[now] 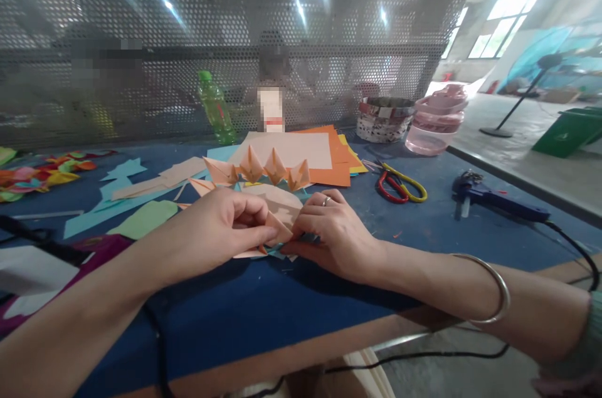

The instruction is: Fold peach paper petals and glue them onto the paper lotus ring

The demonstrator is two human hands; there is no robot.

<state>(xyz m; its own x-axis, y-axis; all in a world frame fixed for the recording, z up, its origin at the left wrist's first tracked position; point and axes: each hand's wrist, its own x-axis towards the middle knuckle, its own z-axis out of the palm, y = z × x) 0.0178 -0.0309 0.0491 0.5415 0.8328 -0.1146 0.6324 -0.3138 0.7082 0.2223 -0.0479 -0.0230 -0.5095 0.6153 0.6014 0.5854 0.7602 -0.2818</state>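
Near the front of the blue table, my left hand point(239, 222) pinches a folded piece of peach paper point(279, 228) between thumb and fingers. My right hand point(329, 232), with a ring on one finger, is closed at the other end of that piece. Both hands rest over a round peach paper craft point(277, 196). Along its far side stand several pointed folded paper petals point(251, 165). Bits of light blue paper show under it. My fingers hide the near part of the craft, and whether the pinched piece is attached to it I cannot tell.
Red-and-yellow-handled scissors point(399, 187) and a blue glue gun point(498, 197) with a cord lie to the right. Behind are stacked paper sheets point(301, 147), a green bottle point(216, 109), a woven basket point(383, 120) and a pink container point(435, 122). Cut paper point(148, 219) and colourful folded pieces point(47, 173) lie left.
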